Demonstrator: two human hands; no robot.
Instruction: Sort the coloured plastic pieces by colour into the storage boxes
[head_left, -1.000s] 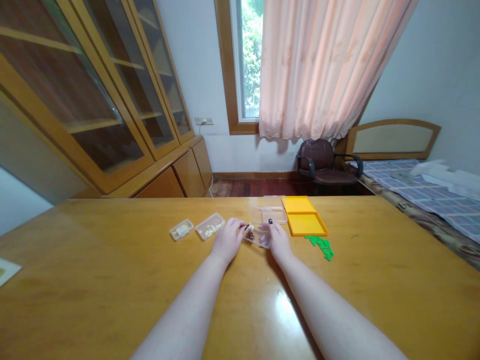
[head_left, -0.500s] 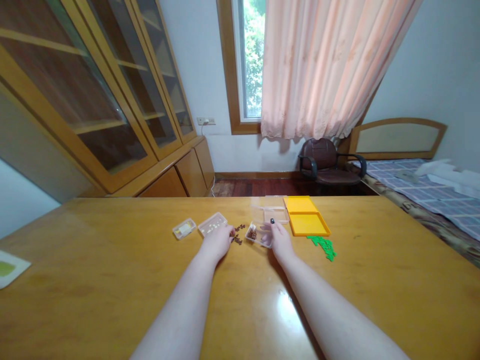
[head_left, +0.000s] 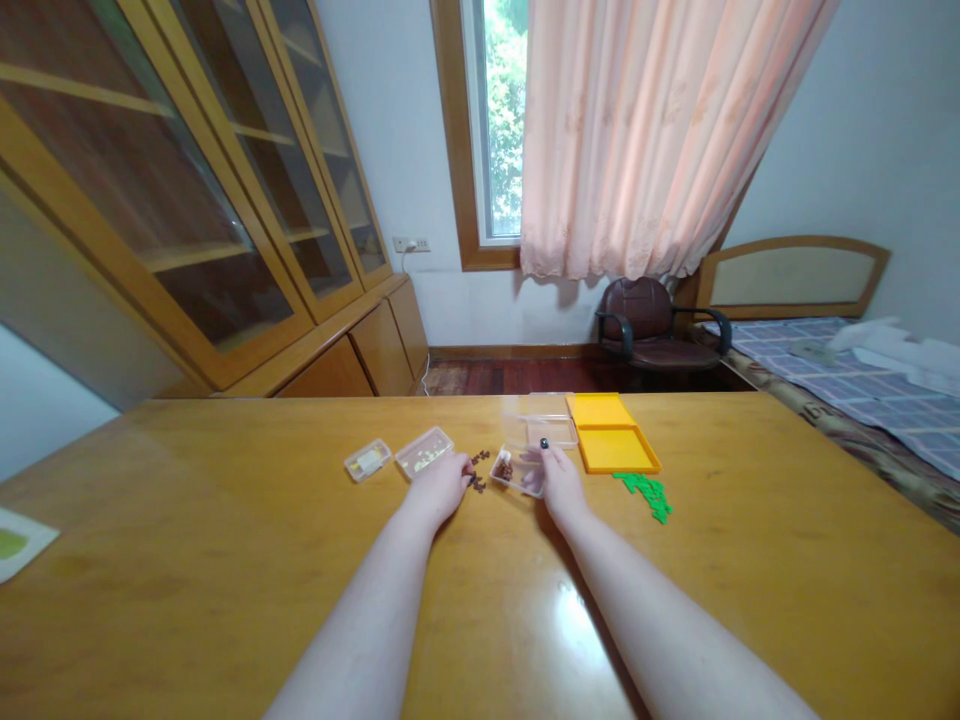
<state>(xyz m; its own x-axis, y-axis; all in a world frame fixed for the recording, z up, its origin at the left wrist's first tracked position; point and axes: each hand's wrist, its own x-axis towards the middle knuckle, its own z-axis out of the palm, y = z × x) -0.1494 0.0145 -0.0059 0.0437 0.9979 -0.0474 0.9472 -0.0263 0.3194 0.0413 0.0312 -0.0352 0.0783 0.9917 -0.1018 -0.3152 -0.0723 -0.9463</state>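
Note:
A small clear plastic box point(head_left: 516, 472) lies on the wooden table point(head_left: 225, 560) with a few brown pieces inside. My right hand point(head_left: 559, 482) grips its right end, fingers curled on the rim. Loose brown pieces point(head_left: 480, 470) lie on the table just left of the box. My left hand point(head_left: 440, 484) rests beside them, fingertips pinched together at the pieces; what they hold is too small to make out.
Two small closed clear boxes point(head_left: 367, 459) point(head_left: 424, 450) lie to the left. A clear lid or tray point(head_left: 541, 425) and an open yellow case point(head_left: 611, 444) sit behind; green pieces point(head_left: 645, 493) lie right of my hand. Paper point(head_left: 19, 538) at far left.
My left hand drew back from the clear box's left end to the loose brown pieces on the table. The right hand stayed on the box.

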